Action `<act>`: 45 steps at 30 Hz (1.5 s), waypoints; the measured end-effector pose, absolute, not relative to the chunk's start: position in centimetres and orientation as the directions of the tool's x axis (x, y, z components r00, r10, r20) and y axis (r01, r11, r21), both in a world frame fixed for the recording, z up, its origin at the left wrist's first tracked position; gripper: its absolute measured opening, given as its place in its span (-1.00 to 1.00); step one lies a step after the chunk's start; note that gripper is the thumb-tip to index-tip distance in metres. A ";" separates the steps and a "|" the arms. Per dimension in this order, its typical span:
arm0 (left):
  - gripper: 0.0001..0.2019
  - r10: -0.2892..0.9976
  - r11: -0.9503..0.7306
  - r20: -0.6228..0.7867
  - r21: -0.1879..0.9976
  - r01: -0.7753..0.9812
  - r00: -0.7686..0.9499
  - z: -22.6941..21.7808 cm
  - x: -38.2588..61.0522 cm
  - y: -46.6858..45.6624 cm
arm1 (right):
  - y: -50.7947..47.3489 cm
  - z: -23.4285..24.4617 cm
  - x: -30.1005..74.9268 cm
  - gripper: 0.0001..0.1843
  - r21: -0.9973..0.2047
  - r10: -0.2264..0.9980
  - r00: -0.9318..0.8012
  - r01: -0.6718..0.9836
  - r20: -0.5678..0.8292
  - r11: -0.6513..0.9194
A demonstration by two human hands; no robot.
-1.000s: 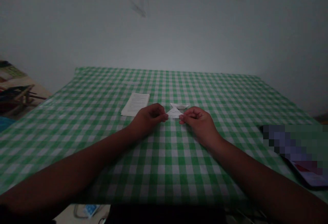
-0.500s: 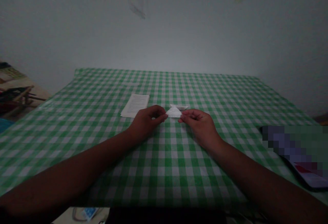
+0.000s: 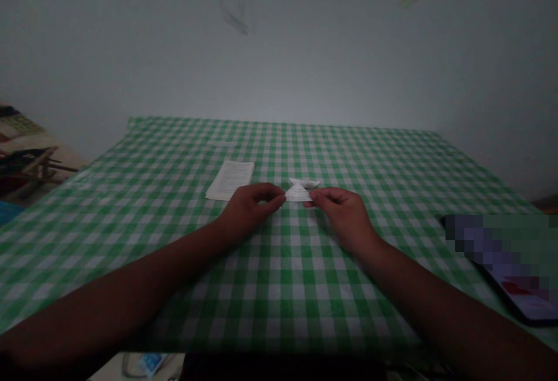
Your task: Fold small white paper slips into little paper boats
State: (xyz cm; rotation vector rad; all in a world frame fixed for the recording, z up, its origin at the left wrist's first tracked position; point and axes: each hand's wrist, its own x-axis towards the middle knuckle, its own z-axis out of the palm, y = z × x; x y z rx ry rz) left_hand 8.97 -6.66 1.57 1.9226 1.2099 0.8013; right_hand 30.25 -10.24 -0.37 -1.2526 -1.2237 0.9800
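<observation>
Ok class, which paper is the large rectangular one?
The printed stack lying flat beyond the left hand; the folded paper in the right hand and the piece behind it are smaller and tapered.

Around the paper (image 3: 297,194), the left hand (image 3: 250,209) blocks 9 o'clock, the right hand (image 3: 344,214) 3. There's room at 6, over the counter (image 3: 296,270). The pile (image 3: 231,180) is in the way at 10, the phone (image 3: 517,279) at 4, farther off.

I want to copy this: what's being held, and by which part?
A folded paper: left grip pinches its left end, right grip its right end.
</observation>
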 end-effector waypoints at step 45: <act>-0.77 0.821 -0.348 -0.029 0.766 0.540 0.571 1.2 7.8 -5.9 | -9.7 0.6 32.2 -0.90 -0.675 0.897 -0.352 0.596 0.266 0.434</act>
